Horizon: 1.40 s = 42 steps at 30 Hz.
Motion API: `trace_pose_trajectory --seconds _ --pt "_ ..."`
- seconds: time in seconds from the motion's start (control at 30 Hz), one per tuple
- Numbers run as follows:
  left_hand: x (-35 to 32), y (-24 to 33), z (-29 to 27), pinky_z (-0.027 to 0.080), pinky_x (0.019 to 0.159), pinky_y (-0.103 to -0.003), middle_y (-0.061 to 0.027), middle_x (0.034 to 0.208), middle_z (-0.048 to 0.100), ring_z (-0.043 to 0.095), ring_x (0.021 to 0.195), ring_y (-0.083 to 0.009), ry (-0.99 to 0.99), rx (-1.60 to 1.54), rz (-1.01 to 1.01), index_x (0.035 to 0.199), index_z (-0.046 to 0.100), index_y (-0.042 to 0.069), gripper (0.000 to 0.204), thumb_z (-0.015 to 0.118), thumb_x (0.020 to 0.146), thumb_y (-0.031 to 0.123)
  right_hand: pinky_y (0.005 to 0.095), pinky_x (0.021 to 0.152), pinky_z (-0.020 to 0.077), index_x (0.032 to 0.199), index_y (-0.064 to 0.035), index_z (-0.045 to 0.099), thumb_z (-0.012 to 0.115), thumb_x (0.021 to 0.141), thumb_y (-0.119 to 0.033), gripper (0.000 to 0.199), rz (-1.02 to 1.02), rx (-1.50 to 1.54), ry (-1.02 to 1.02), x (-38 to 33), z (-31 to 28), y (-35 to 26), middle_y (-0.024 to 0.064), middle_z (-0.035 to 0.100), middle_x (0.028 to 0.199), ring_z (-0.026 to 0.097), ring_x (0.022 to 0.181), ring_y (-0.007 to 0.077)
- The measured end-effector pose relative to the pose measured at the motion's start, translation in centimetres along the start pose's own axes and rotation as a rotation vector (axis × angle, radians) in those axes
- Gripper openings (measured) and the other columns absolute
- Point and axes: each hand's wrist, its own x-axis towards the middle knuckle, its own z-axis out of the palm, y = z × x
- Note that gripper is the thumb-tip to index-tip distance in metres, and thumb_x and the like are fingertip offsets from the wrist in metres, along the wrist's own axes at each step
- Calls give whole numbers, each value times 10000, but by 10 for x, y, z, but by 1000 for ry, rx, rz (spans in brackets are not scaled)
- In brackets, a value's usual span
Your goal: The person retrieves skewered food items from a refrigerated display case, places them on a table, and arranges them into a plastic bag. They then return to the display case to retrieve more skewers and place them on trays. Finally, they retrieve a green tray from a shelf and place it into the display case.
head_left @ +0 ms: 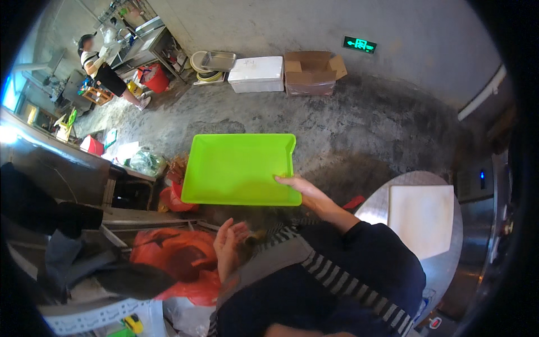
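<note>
A bright green rectangular plastic tray (pixel 241 168) with a low rim is held out in front of me. My right hand (pixel 300 186) grips it at its near right corner, the thumb on the inner face and the other fingers hidden beneath. One notch shows in its right rim. My left hand (pixel 227 244) is off the tray, lower and to the left, with its fingers stretched out and nothing in it. Closest to that hand is a red plastic bag (pixel 179 255), whose contents I cannot make out.
A white cutting board (pixel 421 216) lies on a round metal table (pixel 379 206) at right. Along the far wall stand a white foam box (pixel 256 76) and an open cardboard box (pixel 309 85). Another person (pixel 104 70) stands by the sink at far left. A white basket (pixel 106 317) is at lower left.
</note>
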Motion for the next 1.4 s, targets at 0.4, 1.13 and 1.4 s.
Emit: trace_pose_trajectory --seconds 0.4,1.13,1.4 --pt "202 16 -31 369 869 -456 -108 1158 457 454 1054 -264 2 -364 -10 1241 326 84 549 476 820 402 313 707 475 1066 17 508 569 795 -146 322 130 -413 -16 176 60 -68 107 566 997 571 844 194" --pt "632 178 -197 377 861 -391 -134 1087 497 487 990 -256 664 -771 219 1134 414 -6 396 451 807 214 307 548 509 932 63 518 489 848 -221 297 405 -885 -549 668 247 -252 156 592 794 604 695 217" --pt "678 237 -273 373 864 -387 -121 1091 497 480 1005 -256 1086 -887 414 1128 410 -3 375 415 806 190 267 515 499 896 33 523 472 854 -201 243 573 -1047 -892 851 371 -233 128 598 766 603 675 178"
